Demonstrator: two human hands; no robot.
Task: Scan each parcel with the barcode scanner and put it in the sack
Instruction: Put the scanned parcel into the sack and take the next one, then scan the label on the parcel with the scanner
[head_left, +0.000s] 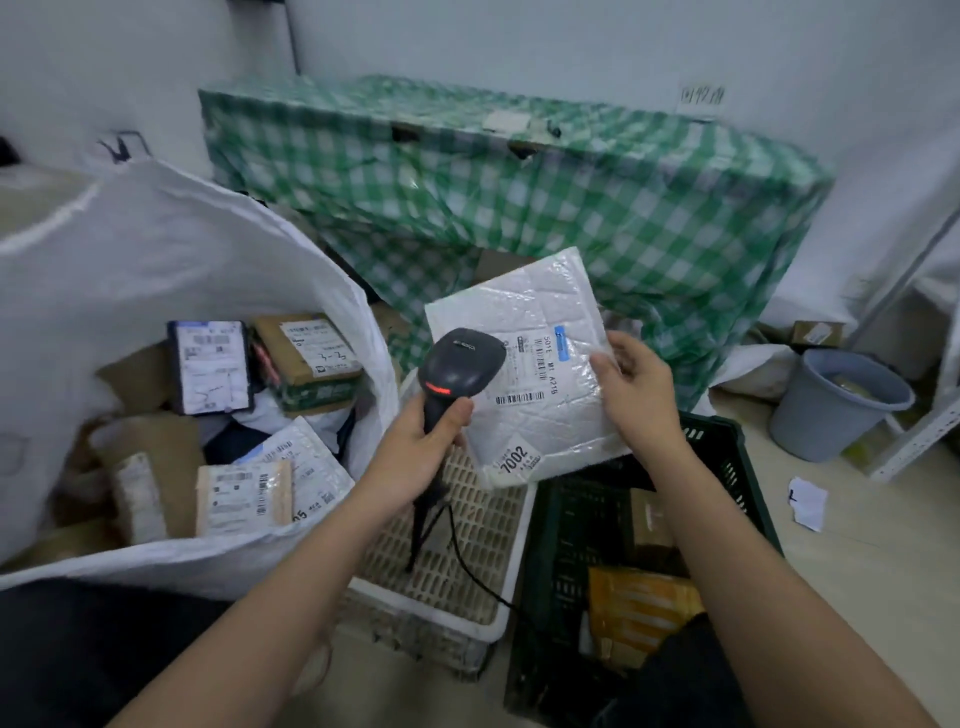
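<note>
Left hand (421, 441) grips the handle of the barcode scanner (460, 366), fingers and thumb wrapped round it, with the scanner head raised over the label (535, 364) of the parcel. Right hand (636, 387) pinches the right edge of the white padded parcel (540, 332), thumb on the upper face and fingers underneath. This grip holds the parcel tilted face-up toward the scanner window, so that the printed barcode is exposed; judged from this arrangement, the scan step is in hand.

Scanner cable (467, 561) trails down over the white crate (467, 525) below the hands. Just right of it stands the dark green crate (727, 467), holding further parcels, probably the supply awaiting scanning. To the left, the white sack (156, 249) stands open-mouthed with several labelled parcels already inside, near enough for a short transfer. Beyond stand a green checked cover (519, 197) and a grey bucket (831, 405).
</note>
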